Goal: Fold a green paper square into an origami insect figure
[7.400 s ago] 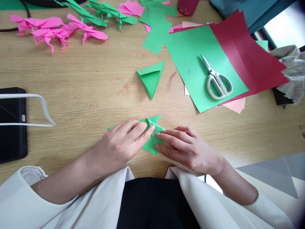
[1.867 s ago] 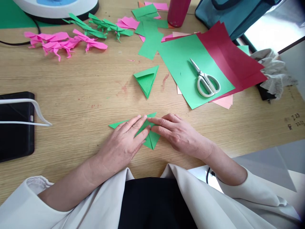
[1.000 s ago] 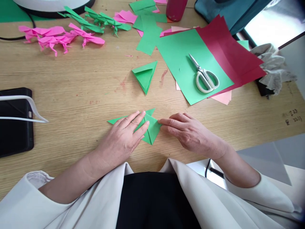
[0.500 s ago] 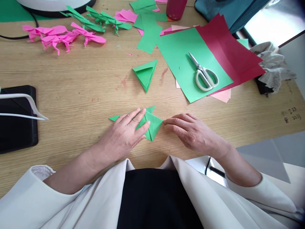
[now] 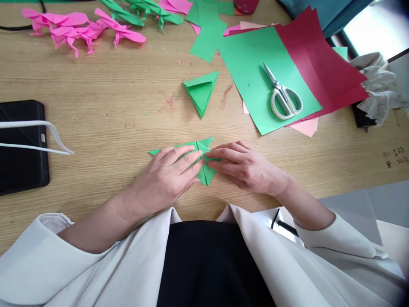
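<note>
A folded green paper point(image 5: 208, 174) lies on the wooden table in front of me, its pointed corners showing at the left, top and bottom. My left hand point(image 5: 171, 175) rests flat over its left part, fingers spread a little. From the right, my right hand point(image 5: 244, 167) lays its extended fingertips on the paper's right side, close to the left fingertips. Both hands press the paper against the table without gripping it. Beyond them sits a second folded green triangle point(image 5: 201, 93), untouched.
White-handled scissors point(image 5: 283, 99) lie on a green sheet point(image 5: 246, 64) over red sheets point(image 5: 326, 64) at the right. Pink folded figures point(image 5: 79, 30) and green ones point(image 5: 153, 10) stand at the back left. A black device point(image 5: 22, 157) with white cables is at the left edge.
My right hand has moved left from the paper's right corner onto its surface. My left hand still covers the left part. The camera view has shifted slightly.
</note>
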`<action>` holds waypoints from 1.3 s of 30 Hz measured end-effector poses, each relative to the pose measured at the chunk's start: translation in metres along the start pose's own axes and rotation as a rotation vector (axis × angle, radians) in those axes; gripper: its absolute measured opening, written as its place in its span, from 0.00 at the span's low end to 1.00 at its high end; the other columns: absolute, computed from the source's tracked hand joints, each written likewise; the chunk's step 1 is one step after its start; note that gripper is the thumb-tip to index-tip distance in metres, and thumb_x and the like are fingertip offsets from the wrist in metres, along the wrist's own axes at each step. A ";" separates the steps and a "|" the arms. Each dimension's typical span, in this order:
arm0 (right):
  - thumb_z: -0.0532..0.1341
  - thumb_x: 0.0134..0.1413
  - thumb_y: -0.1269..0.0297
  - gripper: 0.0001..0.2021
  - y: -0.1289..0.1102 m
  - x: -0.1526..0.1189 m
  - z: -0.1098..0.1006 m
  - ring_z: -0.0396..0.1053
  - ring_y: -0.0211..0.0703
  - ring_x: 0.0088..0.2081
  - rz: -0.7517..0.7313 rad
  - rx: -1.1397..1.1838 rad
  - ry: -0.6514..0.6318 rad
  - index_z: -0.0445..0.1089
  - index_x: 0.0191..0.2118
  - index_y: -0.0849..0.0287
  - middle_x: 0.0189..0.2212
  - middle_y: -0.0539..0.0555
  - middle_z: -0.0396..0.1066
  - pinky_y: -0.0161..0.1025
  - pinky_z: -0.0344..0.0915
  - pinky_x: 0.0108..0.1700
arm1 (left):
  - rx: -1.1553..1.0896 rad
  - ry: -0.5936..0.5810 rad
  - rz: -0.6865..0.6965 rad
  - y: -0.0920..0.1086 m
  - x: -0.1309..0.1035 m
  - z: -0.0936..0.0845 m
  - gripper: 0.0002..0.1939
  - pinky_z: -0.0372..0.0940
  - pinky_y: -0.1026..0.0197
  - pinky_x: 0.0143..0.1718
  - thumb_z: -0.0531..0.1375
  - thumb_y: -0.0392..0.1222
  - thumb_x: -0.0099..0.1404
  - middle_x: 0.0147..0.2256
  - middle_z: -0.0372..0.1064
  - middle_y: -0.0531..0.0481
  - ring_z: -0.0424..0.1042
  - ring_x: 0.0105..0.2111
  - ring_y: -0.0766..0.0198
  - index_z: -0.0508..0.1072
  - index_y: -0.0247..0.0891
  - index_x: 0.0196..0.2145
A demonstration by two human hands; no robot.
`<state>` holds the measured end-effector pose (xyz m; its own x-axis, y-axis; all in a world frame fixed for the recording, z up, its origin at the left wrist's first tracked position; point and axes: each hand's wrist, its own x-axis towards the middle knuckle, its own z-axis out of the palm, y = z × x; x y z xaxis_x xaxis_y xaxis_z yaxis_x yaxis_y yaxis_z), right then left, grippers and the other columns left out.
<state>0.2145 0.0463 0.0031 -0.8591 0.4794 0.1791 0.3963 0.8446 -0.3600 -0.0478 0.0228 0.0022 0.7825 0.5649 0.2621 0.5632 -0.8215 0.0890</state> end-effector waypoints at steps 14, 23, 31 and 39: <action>0.49 0.69 0.73 0.18 -0.010 -0.004 0.007 0.65 0.51 0.47 0.014 -0.020 0.056 0.67 0.59 0.69 0.54 0.68 0.70 0.51 0.68 0.49 | -0.170 0.036 0.254 -0.005 -0.012 -0.003 0.12 0.66 0.50 0.54 0.56 0.31 0.71 0.52 0.77 0.43 0.73 0.53 0.55 0.77 0.36 0.48; 0.51 0.69 0.72 0.17 -0.005 0.010 0.003 0.66 0.51 0.48 -0.012 -0.086 0.012 0.69 0.57 0.67 0.56 0.65 0.70 0.48 0.67 0.47 | -0.317 0.072 0.133 -0.006 -0.006 -0.007 0.07 0.66 0.53 0.50 0.58 0.33 0.70 0.42 0.80 0.47 0.75 0.45 0.59 0.77 0.37 0.42; 0.51 0.69 0.72 0.17 -0.004 0.009 0.011 0.67 0.49 0.46 0.023 -0.030 0.076 0.69 0.57 0.66 0.54 0.65 0.71 0.48 0.67 0.46 | 0.019 -0.070 -0.248 -0.015 0.014 -0.003 0.15 0.66 0.48 0.41 0.62 0.50 0.67 0.43 0.72 0.38 0.69 0.41 0.48 0.74 0.35 0.40; 0.50 0.68 0.74 0.16 -0.003 0.010 0.011 0.66 0.52 0.47 0.053 0.005 0.093 0.69 0.56 0.68 0.52 0.66 0.70 0.50 0.68 0.47 | 0.130 -0.242 -0.439 -0.030 0.038 -0.010 0.28 0.62 0.47 0.47 0.66 0.56 0.62 0.48 0.69 0.38 0.67 0.48 0.43 0.70 0.37 0.53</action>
<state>0.2015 0.0458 -0.0046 -0.8034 0.5433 0.2436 0.4384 0.8166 -0.3755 -0.0377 0.0681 0.0186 0.4949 0.8689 -0.0040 0.8689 -0.4948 0.0165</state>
